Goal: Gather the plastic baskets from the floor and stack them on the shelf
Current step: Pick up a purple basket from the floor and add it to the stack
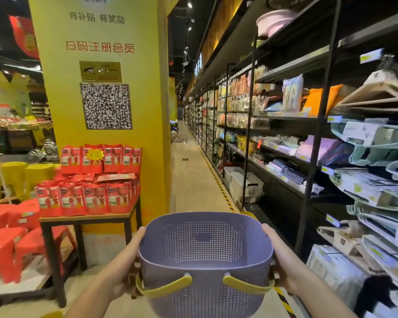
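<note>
I hold the basket (205, 255) in the air in front of me, clear of the floor (193, 180), with its mouth open toward me so the perforated inside shows. My left hand (124, 269) grips the basket's left wall and my right hand (279, 258) grips its right wall. On each hand the thumb lies by the rim and the fingers curl round the outside, where they are mostly hidden. Two yellow handles (168, 288) lie folded against the basket's near wall, between my hands. The shelf (313, 145) runs along the right of the basket, its tiers loaded with packaged goods. A pillar (101, 125) stands beyond the basket to the left, with a desk (87, 218) of red packets at its foot. I judge the step in hand to be the carry to the shelf, with placement not yet begun. To do it well, I should turn right of the basket's present heading and pick a tier with open room, though none is plain from here. The rim should be held level, with both grips even so the thin walls do not flex. The basket should go in far wall first, clear of the black uprights. The handles should be checked so that they do not snag the shelf edge. Both hands should release only once the base sits flat, or nests squarely in a basket below.
</note>
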`<act>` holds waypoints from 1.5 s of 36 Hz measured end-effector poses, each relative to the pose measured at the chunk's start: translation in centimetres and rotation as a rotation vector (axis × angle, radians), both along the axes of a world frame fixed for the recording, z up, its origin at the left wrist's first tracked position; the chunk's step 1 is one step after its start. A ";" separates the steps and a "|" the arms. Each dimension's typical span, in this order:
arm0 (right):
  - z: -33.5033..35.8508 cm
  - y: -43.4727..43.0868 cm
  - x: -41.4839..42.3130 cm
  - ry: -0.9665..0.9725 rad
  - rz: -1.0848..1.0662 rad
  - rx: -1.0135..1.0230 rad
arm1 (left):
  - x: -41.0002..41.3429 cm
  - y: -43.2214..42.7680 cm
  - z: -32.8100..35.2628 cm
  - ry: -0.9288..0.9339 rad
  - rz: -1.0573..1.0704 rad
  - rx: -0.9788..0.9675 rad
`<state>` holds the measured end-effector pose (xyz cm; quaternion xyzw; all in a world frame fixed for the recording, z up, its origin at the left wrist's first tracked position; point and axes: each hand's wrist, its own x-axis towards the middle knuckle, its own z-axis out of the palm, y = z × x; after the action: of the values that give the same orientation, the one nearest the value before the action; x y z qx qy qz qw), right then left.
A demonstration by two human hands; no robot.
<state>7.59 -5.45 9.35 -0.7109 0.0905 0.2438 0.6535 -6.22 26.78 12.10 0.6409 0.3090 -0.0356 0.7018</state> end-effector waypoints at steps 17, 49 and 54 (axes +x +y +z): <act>-2.7 4.9 21.1 -0.085 -0.010 0.057 | 25.3 10.6 -7.1 -0.149 0.105 -0.024; -1.8 21.8 60.3 -0.086 -0.080 0.089 | 63.5 23.4 -3.3 -0.019 -0.099 0.030; -1.2 24.4 64.9 -0.113 -0.088 0.066 | 70.0 26.6 -3.7 -0.006 -0.098 0.021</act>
<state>72.48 18.98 8.12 -0.6969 0.0766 0.1771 0.6908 63.75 53.35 8.41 0.6628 0.2754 -0.0648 0.6933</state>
